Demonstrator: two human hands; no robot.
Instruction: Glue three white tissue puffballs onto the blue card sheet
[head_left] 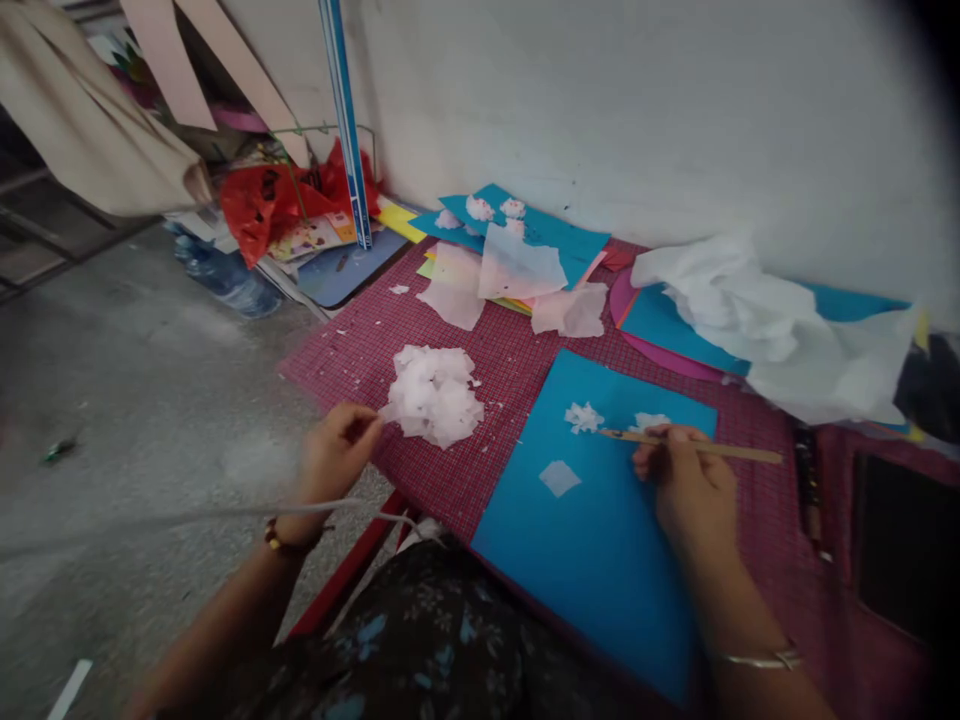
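My right hand point(686, 485) is closed round a thin wooden stick point(739, 451), whose tip rests on a blue paper sheet point(592, 530) beside two small crumpled white tissue bits point(583, 417). A flat white tissue square point(559, 477) lies lower on the same sheet. My left hand point(337, 450) is closed in a pinch at the edge of a pile of white tissue pieces point(435, 393) on the red checked cloth point(495, 350). What the left fingers pinch looks like a tissue piece from the pile.
More blue sheets point(551, 232) with tissue bits and loose tissue squares lie at the back by the wall. Crumpled white tissue paper point(780, 320) lies at the right over blue and pink paper. A red plastic bag point(281, 200), a bottle and clutter sit at the left on the grey floor.
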